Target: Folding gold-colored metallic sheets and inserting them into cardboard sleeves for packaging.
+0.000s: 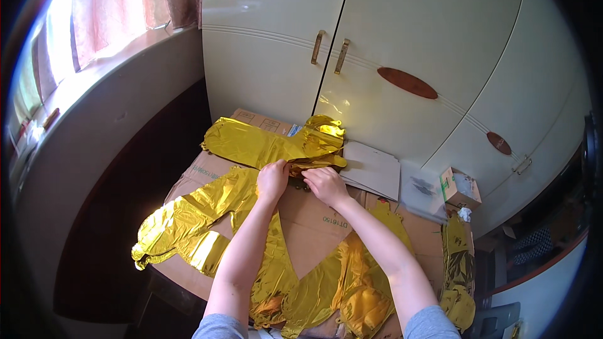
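Flat, shiny gold foil balloons lie spread over brown cardboard [317, 229]. At the far side, one gold foil balloon [251, 141] stretches across the cardboard, its right end crumpled and curled. My left hand [273, 180] is closed on the near edge of this balloon. Just to the right, my right hand [325, 185] has its fingers bent and pinched at the balloon's lower right edge; the fingertips are partly hidden. Left of my left forearm lies another gold balloon [188, 223], wrinkled. More foil, a gold balloon [320, 289] with orange-looking folds, lies between my forearms.
Behind the cardboard stands a cream cabinet [270, 69] with brass handles. White board sheets [374, 169], a clear plastic box [424, 197] and a small open carton [460, 188] sit at the back right. Another gold foil piece [457, 270] hangs at the right edge. A curtained window [113, 18] is at left.
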Demonstrator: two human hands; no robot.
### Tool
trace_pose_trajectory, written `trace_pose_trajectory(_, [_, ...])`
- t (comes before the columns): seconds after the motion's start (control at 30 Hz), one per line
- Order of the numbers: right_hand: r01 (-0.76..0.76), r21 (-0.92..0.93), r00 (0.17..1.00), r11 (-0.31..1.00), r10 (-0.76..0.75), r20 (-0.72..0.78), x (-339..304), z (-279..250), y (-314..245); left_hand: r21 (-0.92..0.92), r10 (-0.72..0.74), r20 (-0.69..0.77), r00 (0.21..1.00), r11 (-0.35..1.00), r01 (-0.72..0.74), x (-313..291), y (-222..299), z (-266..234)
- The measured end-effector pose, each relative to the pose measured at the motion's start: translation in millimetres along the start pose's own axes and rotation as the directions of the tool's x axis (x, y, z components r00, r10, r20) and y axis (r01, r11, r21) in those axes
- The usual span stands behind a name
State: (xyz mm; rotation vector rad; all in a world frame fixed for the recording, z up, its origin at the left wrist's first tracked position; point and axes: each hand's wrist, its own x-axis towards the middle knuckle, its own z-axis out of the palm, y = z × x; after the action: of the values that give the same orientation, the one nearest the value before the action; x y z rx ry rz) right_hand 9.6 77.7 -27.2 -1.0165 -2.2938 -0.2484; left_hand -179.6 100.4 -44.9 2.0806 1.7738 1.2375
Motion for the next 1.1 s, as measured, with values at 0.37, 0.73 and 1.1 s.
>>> trace_pose_trajectory(0.37, [-0.417, -0.315, 0.822, 0.853, 0.501, 0.27, 24, 12, 16, 0.012, -0.037, 0.051, 0.998, 0.999, 0.037, 0, 3, -8])
trace_pose_trajectory(0.73, [-0.449, -0.318, 0.771, 0.835, 0.542, 0.334, 20, 26, 45, 0.097, 0.09, 0.022, 0.996, 0.991, -0.092, -1, 15, -2])
trace_pose_trajectory(1.1, [-0.526, -0.261, 0.726, 0.809, 0.587, 0.358, 31, 12, 34, 0.16, 0.351, -0.406, 0.844, 0.936, -0.313, 110, 58, -76])
